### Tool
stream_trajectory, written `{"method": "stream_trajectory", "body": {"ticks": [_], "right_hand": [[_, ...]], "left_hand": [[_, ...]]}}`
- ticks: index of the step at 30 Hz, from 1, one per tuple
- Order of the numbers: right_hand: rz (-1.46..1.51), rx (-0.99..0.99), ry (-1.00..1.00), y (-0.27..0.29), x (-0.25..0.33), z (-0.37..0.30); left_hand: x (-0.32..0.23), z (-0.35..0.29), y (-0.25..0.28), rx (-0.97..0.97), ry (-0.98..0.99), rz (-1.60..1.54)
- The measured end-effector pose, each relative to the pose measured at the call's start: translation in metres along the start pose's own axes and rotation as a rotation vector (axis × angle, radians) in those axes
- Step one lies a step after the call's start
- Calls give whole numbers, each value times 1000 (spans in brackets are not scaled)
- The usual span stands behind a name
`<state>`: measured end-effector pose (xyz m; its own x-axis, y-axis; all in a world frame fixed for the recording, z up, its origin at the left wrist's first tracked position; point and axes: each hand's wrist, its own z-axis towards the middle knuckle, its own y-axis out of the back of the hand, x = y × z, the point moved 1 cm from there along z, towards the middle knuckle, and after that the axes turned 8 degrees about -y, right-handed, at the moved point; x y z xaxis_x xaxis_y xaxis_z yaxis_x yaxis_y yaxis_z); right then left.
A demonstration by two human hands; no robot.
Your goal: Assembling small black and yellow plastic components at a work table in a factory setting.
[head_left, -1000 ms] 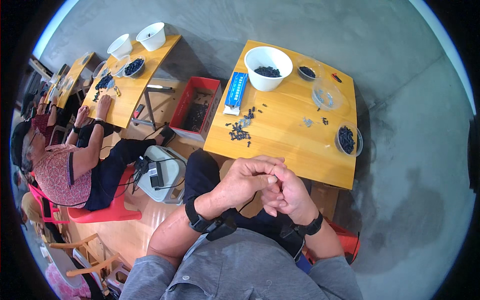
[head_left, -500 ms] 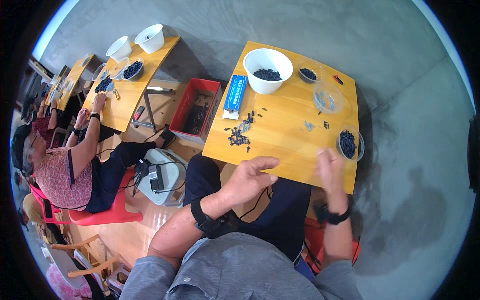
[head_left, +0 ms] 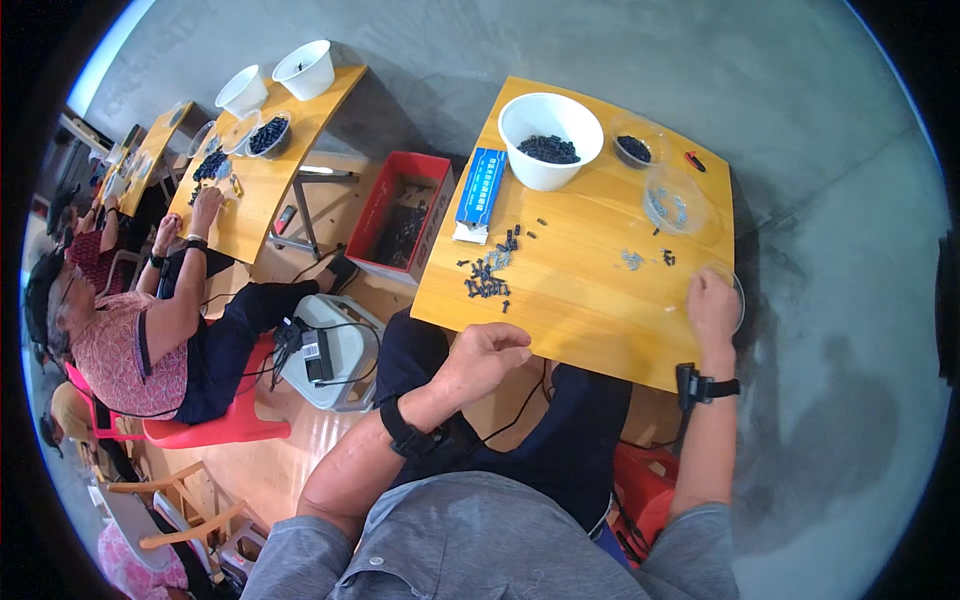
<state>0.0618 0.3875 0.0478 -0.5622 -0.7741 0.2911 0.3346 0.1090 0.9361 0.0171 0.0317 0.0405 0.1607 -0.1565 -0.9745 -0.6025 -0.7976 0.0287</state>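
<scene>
My left hand (head_left: 487, 355) hovers with curled fingers just off the near edge of the yellow wooden table (head_left: 580, 315). My right hand (head_left: 712, 303) reaches down into a clear bowl (head_left: 739, 296) at the table's right edge, fingers hidden. A scatter of small dark parts (head_left: 487, 278) lies at the table's left, and a few pale parts (head_left: 632, 260) near the middle. At the back stand a white bowl (head_left: 550, 118) holding dark parts, a small clear dish (head_left: 633, 148) and an empty-looking clear bowl (head_left: 678, 205). A blue box (head_left: 478, 192) lies at the left edge.
A red crate (head_left: 400, 215) and a white device with cables (head_left: 325, 350) sit on the floor to the left. Another person (head_left: 130, 340) on a red chair works at a second table (head_left: 255, 190) with bowls. A red stool (head_left: 645, 490) is beneath me.
My hands, joined in front of me a second ago, have parted. The right one went out to the clear bowl at the right edge; the left one stayed near the table's front.
</scene>
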Motion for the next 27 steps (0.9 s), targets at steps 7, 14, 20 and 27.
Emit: {"method": "stream_trajectory", "body": {"ticks": [7, 14, 20, 27], "right_hand": [[562, 363, 366, -79, 134, -20], [527, 572, 404, -108, 185, -20], [418, 585, 366, -111, 194, -14], [399, 463, 464, -120, 191, -14]], "left_hand": [[5, 1, 4, 13, 59, -8], [16, -3, 22, -41, 81, 2], [21, 1, 25, -41, 106, -18], [28, 4, 22, -21, 111, -31]]}}
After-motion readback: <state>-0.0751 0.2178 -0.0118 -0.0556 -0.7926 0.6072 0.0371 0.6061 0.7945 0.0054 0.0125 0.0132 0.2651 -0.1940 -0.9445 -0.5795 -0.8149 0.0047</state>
